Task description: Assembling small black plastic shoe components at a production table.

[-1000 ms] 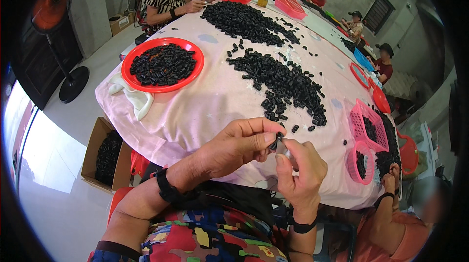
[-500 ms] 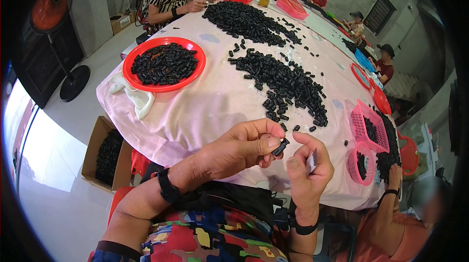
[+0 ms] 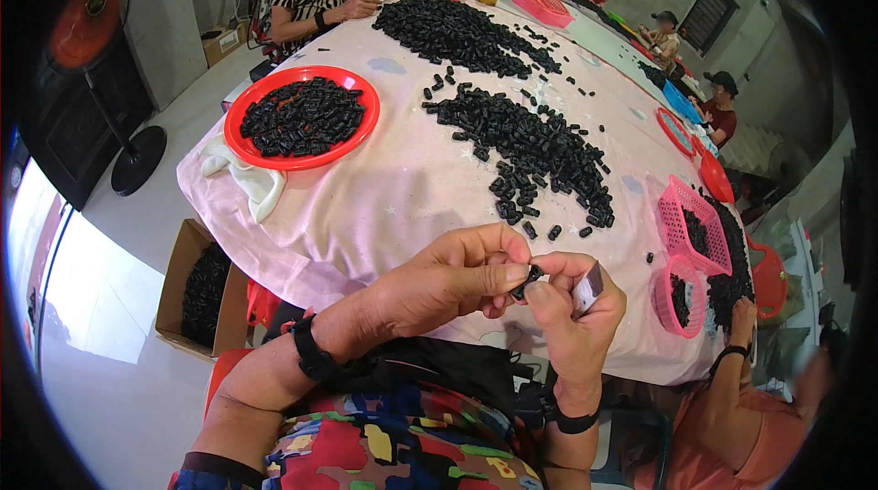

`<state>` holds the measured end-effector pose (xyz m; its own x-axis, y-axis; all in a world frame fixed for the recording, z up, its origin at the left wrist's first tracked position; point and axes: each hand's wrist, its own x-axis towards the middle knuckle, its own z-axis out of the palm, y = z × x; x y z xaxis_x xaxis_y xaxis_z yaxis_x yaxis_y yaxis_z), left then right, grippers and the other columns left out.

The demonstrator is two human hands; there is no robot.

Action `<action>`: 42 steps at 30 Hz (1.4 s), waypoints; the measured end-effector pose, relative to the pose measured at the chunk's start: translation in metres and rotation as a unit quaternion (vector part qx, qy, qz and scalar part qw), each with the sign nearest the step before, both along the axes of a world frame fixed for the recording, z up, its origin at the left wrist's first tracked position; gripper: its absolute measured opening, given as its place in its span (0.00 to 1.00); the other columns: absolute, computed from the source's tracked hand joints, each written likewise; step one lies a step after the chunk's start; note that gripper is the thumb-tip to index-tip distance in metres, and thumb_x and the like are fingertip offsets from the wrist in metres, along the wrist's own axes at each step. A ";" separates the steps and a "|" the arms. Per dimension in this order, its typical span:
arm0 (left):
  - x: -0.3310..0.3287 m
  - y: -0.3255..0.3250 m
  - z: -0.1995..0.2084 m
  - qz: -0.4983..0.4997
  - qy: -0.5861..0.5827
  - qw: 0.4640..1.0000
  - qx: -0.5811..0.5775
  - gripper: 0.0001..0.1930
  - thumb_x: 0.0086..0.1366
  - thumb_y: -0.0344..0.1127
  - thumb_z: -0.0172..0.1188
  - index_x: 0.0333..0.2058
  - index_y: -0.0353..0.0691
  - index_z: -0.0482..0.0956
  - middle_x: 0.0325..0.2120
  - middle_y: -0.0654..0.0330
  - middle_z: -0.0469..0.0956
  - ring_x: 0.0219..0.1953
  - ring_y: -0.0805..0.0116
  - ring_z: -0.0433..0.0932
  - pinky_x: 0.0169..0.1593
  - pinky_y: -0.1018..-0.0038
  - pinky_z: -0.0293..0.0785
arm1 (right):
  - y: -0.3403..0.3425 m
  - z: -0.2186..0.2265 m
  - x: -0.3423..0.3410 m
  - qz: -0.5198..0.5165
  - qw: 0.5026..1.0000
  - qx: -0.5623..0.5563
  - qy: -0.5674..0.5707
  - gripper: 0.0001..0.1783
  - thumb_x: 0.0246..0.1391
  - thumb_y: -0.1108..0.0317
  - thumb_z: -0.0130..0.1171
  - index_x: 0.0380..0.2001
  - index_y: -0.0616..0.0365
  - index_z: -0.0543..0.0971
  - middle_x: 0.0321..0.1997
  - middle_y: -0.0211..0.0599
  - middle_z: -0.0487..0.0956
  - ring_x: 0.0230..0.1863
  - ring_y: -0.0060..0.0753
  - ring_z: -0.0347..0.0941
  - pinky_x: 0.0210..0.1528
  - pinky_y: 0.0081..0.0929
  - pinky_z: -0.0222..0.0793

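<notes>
LH [image 3: 453, 278] pinched the small blk part [image 3: 524, 288] btwn both hands while RH [image 3: 578, 324] held a flat strip [image 3: 587, 292] among its fingers, thumb and forefinger at the part's right side — a firm LH pinch, strip edge clear of fingertips, prob worked best.

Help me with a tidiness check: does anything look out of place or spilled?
Slightly: one small black cylindrical piece lies alone left of the round pink plastic basket, apart from the loose black pile, so it looks stray. A crumpled white cloth lies bunched by the round red tray. No damage is evident.
</notes>
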<state>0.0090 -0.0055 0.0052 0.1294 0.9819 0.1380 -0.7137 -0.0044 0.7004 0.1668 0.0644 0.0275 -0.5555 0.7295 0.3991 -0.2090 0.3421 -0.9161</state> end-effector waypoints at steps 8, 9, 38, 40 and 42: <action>0.000 0.001 -0.001 -0.001 0.013 1.000 -0.003 0.10 0.64 0.37 0.60 0.40 0.43 0.70 0.27 0.69 0.73 0.27 0.81 0.68 0.33 0.83 0.66 | 0.002 -0.004 -0.002 -0.017 1.000 -0.011 -0.001 0.08 0.53 0.72 0.62 0.34 0.66 0.79 0.16 0.15 0.65 0.18 0.06 0.53 0.20 0.10 0.48; -0.001 0.001 -0.001 -0.007 0.012 1.000 -0.006 0.10 0.64 0.37 0.60 0.40 0.43 0.70 0.28 0.69 0.73 0.27 0.81 0.68 0.33 0.84 0.66 | 0.001 -0.002 -0.002 -0.016 1.000 -0.012 -0.001 0.08 0.53 0.72 0.62 0.34 0.66 0.79 0.16 0.15 0.65 0.18 0.06 0.53 0.20 0.10 0.48; 0.001 -0.003 0.009 0.121 0.159 0.978 0.056 0.12 0.65 0.35 0.57 0.44 0.38 0.75 0.35 0.66 0.77 0.34 0.81 0.72 0.39 0.81 0.68 | -0.003 0.003 0.003 -0.051 0.995 0.075 -0.039 0.08 0.52 0.72 0.63 0.32 0.65 0.77 0.21 0.23 0.75 0.20 0.08 0.62 0.20 0.10 0.54; 0.001 -0.003 0.008 0.120 0.157 0.978 0.060 0.11 0.65 0.35 0.57 0.44 0.37 0.75 0.35 0.65 0.77 0.35 0.81 0.72 0.39 0.81 0.69 | -0.002 0.003 0.004 -0.037 0.998 0.037 -0.030 0.08 0.52 0.71 0.63 0.32 0.65 0.77 0.21 0.23 0.74 0.19 0.07 0.62 0.20 0.10 0.54; 0.002 -0.003 0.008 0.119 0.143 0.980 0.065 0.11 0.65 0.34 0.58 0.44 0.37 0.75 0.35 0.65 0.77 0.34 0.81 0.72 0.39 0.81 0.69 | -0.002 0.003 0.004 -0.023 1.000 0.000 -0.020 0.07 0.53 0.71 0.63 0.32 0.65 0.77 0.20 0.22 0.74 0.19 0.07 0.61 0.20 0.09 0.53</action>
<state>0.0107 -0.0083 0.0129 -0.0504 0.9656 0.2551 -0.4564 -0.2494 0.8541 0.1710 0.0622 0.0308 -0.5364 0.7550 0.3771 -0.1554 0.3509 -0.9234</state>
